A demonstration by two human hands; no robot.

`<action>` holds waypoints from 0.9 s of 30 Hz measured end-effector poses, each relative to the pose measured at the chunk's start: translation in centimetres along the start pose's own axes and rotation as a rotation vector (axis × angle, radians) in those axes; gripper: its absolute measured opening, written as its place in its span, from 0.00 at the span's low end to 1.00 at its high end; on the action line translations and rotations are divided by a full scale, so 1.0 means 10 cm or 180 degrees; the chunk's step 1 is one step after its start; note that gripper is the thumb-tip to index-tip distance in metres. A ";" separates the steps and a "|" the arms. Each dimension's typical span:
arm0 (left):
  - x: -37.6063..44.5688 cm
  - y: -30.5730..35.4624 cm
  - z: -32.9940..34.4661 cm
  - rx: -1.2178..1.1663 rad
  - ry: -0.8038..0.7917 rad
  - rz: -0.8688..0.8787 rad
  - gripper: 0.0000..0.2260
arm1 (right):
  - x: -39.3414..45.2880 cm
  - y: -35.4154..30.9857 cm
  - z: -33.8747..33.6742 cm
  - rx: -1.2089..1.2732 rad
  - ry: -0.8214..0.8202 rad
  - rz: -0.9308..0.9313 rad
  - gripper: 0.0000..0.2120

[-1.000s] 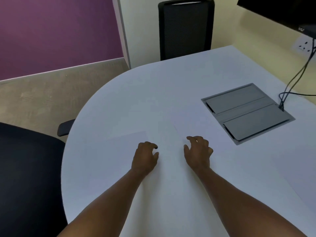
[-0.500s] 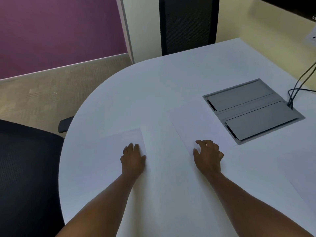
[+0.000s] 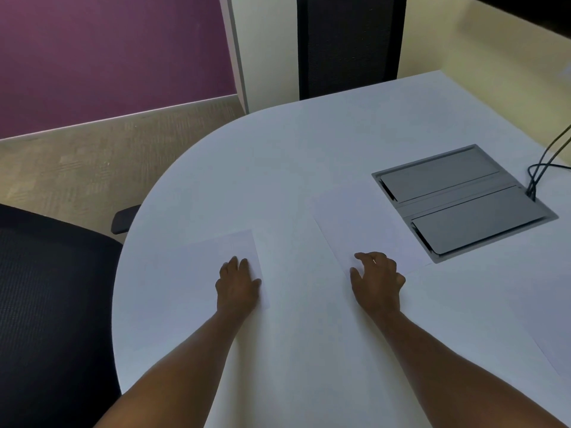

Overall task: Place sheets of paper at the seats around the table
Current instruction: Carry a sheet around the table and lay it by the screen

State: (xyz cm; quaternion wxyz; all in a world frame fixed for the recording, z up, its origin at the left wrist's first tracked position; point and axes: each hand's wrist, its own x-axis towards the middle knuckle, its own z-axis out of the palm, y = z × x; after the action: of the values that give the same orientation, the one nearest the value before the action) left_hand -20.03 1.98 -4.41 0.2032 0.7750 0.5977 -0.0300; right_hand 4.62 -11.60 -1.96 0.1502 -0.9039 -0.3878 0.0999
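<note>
Two white sheets lie on the round white table (image 3: pixel 278 156). The left sheet (image 3: pixel 197 267) rests near the table's left edge, facing the black chair (image 3: pixel 46 304). My left hand (image 3: pixel 238 285) lies flat on its right part, fingers together. The right sheet (image 3: pixel 349 220) sits beside the grey cable box, and my right hand (image 3: pixel 378 281) touches its near edge with curled fingertips. A third sheet (image 3: pixel 553 329) shows at the right border. Neither hand grips a sheet.
A grey hinged cable box (image 3: pixel 463 199) is set into the table at right, with black cables (image 3: pixel 540 168) running out of it. A second black chair (image 3: pixel 349 44) stands at the far side. Carpet and a purple wall lie to the left.
My left hand moved left and flattened onto the left sheet. My right hand slid slightly right along the right sheet. The view tilted down a little.
</note>
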 end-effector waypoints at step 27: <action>0.02 1.68 0.22 0.0155 -0.0291 0.1594 0.30 | 0.42 0.67 -0.28 -0.0165 -0.0578 0.0578 0.32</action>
State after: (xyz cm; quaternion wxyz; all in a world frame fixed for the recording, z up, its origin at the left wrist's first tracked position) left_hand -3.75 -2.00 -1.76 0.2123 0.9014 0.3764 -0.0282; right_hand 12.74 -13.45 -1.96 0.0814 -0.9261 -0.3188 0.1844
